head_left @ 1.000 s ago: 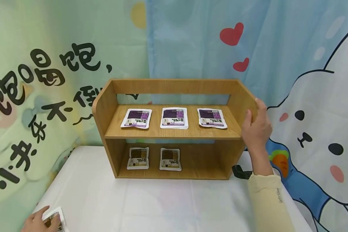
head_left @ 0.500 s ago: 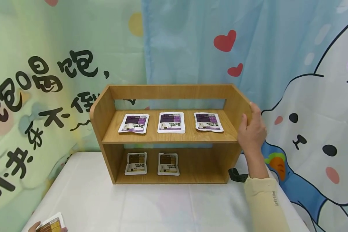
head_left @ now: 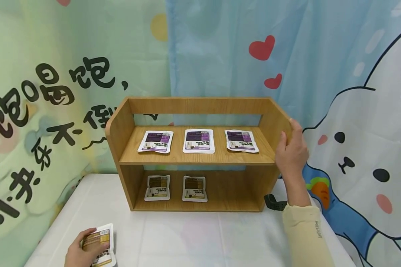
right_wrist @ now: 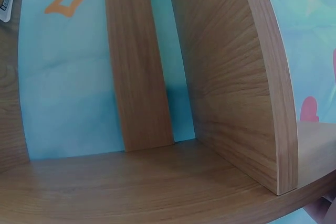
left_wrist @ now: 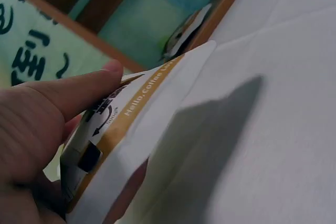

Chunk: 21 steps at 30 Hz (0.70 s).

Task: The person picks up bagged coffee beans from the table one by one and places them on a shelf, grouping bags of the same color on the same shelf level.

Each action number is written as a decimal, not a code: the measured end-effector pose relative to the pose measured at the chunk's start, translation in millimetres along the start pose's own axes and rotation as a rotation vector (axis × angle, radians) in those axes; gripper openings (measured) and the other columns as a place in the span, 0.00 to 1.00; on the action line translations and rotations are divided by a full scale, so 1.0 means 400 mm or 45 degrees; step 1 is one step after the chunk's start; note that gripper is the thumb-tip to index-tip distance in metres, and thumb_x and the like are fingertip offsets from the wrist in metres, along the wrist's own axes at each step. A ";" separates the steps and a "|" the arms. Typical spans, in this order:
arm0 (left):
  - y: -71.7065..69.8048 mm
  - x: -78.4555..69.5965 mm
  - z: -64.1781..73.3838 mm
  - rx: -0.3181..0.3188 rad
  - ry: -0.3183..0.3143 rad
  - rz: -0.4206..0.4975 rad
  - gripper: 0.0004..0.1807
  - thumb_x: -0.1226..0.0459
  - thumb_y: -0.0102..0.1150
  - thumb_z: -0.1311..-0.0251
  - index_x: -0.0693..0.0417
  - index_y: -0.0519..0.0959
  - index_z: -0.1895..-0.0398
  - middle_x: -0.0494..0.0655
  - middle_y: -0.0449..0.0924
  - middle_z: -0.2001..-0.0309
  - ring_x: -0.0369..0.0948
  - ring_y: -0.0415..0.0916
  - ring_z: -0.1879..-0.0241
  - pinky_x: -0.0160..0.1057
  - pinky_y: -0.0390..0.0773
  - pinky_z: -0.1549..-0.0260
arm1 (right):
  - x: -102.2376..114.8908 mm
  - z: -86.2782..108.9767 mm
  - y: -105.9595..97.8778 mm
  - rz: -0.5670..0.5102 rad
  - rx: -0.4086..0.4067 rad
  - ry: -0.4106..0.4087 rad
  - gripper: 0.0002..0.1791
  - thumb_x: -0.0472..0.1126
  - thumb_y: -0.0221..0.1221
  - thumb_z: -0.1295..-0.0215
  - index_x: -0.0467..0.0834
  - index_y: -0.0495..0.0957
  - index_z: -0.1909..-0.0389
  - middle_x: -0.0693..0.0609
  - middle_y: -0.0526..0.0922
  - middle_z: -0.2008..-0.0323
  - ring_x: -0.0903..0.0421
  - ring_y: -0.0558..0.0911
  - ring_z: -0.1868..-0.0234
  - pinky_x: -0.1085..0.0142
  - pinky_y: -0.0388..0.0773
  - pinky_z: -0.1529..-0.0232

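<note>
My left hand (head_left: 81,252) grips a white and gold-brown coffee packet (head_left: 110,234) by its left side, above the table near the front left. Up close in the left wrist view, the thumb lies over the packet's printed face (left_wrist: 134,121), which reads "Hello, Coffee". My right hand (head_left: 292,157) holds the right side panel of a two-tier wooden shelf (head_left: 200,106). Three purple-labelled packets, left (head_left: 155,142), middle (head_left: 198,141) and right (head_left: 241,141), lie along the upper tier. Two brown-labelled packets, left (head_left: 158,188) and middle (head_left: 194,189), lean in the lower tier.
The shelf stands on a white-covered table (head_left: 173,237). A dark wrist device (head_left: 274,203) shows beside the right wrist. Printed curtains (head_left: 214,55) hang behind and to both sides. Bare wood (head_left: 234,193) shows at the lower tier's right.
My left hand dipped toward the bottom edge, then came back up and to the right with the coffee packet. The right hand stays on the shelf's side panel; the head view shifted slightly.
</note>
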<state>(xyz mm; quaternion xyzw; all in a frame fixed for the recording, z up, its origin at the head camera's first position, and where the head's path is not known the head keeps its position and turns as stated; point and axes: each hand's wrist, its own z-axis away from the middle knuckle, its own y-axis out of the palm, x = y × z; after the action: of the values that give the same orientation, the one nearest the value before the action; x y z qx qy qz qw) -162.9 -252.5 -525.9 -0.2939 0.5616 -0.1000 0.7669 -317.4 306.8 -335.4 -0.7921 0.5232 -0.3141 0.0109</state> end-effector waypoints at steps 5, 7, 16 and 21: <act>0.080 -0.042 -0.004 0.044 0.103 0.142 0.42 0.52 0.76 0.54 0.58 0.69 0.37 0.67 0.68 0.41 0.55 0.68 0.49 0.50 0.70 0.53 | 0.001 0.008 0.008 0.001 0.010 0.001 0.22 0.45 0.47 0.24 0.51 0.61 0.33 0.34 0.78 0.50 0.34 0.80 0.57 0.40 0.76 0.61; 0.113 -0.063 -0.011 0.066 0.144 0.218 0.39 0.56 0.75 0.52 0.57 0.69 0.37 0.65 0.66 0.37 0.55 0.65 0.44 0.53 0.66 0.47 | -0.001 0.009 0.005 0.001 0.002 0.009 0.22 0.46 0.48 0.24 0.51 0.62 0.33 0.35 0.78 0.49 0.34 0.80 0.57 0.40 0.75 0.60; 0.240 -0.129 -0.031 0.169 0.425 0.408 0.40 0.71 0.79 0.62 0.56 0.73 0.40 0.54 0.76 0.47 0.47 0.74 0.53 0.42 0.72 0.53 | 0.003 0.015 0.003 0.010 0.015 0.021 0.22 0.46 0.47 0.24 0.51 0.61 0.33 0.36 0.77 0.46 0.34 0.80 0.55 0.40 0.75 0.58; 0.297 -0.177 -0.046 0.210 0.526 0.506 0.33 0.72 0.78 0.61 0.56 0.78 0.46 0.51 0.79 0.52 0.44 0.76 0.57 0.39 0.73 0.55 | 0.003 0.005 0.003 0.013 0.012 0.007 0.22 0.48 0.46 0.24 0.52 0.61 0.33 0.36 0.77 0.47 0.34 0.79 0.57 0.41 0.75 0.58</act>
<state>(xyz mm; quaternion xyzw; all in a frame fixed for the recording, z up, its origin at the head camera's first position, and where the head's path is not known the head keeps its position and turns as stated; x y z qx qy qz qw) -225.5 -128.4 -539.5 -0.0884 0.7423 -0.0507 0.6622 -316.9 304.9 -336.8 -0.7886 0.5258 -0.3186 0.0149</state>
